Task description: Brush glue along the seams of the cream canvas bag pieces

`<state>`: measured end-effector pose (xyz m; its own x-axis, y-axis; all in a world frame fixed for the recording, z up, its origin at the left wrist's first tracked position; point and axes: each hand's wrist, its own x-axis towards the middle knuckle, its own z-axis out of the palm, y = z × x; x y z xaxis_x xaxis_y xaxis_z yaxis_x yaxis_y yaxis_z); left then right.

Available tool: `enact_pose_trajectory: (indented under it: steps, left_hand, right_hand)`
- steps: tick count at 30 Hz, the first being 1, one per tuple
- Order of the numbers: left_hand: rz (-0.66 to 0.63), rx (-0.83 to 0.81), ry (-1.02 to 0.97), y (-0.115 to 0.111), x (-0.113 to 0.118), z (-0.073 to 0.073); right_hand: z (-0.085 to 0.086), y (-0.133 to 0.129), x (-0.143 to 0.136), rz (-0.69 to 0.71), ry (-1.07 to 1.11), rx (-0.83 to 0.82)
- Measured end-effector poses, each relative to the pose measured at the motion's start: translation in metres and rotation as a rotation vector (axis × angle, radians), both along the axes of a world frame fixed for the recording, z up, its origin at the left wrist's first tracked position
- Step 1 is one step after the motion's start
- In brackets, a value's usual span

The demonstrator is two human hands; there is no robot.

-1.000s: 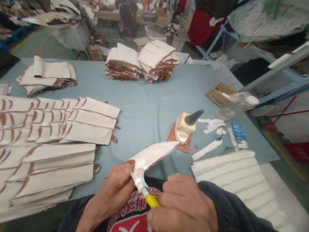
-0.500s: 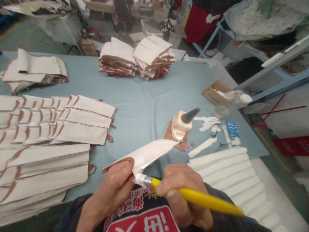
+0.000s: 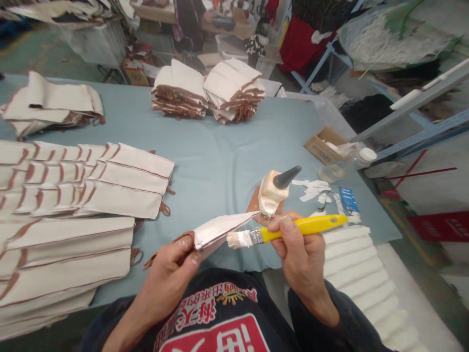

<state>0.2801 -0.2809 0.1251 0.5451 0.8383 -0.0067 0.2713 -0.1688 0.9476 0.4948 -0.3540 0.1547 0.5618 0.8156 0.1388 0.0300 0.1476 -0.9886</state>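
Note:
My left hand (image 3: 172, 274) is closed on the near end of a white fabric piece with brown edging (image 3: 223, 227), held just above the table. In my right hand (image 3: 302, 264) is a paintbrush (image 3: 308, 226) with a yellow handle, its bristles pointing left and coated with white paste. Those bristles lie beside the piece's right edge; whether they touch it I cannot tell. Behind the piece's far tip stands a cream-coloured container (image 3: 270, 193) with a black spout-like top, on a brown patch (image 3: 253, 201).
Rows of overlapping white pieces with brown edging (image 3: 124, 183) cover the left side. Two stacks (image 3: 234, 80) stand at the back. To the right are a small cardboard box (image 3: 322, 146), a clear jar (image 3: 350, 164), white scraps (image 3: 311, 189) and layered white strips (image 3: 351, 259).
My right hand has moved up and away from my left hand, taking the brush off the near end of the piece. The brush has turned to point left. My left hand has shifted slightly left.

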Motion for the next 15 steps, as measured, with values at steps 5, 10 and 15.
enact_pose_trajectory:
  steps: [5,10,15]
  left_hand:
    - [-0.046,-0.469,-0.167,0.011,0.003,0.009]
    - [-0.149,-0.739,-0.274,0.008,0.007,0.018]
    - [-0.098,-0.908,-0.394,0.003,0.006,0.023]
  right_hand:
    - [0.001,0.002,-0.008,0.127,-0.047,0.176]
    - [-0.006,0.019,-0.014,0.225,-0.432,0.246]
    - [0.004,0.022,-0.013,0.209,-0.866,0.409]
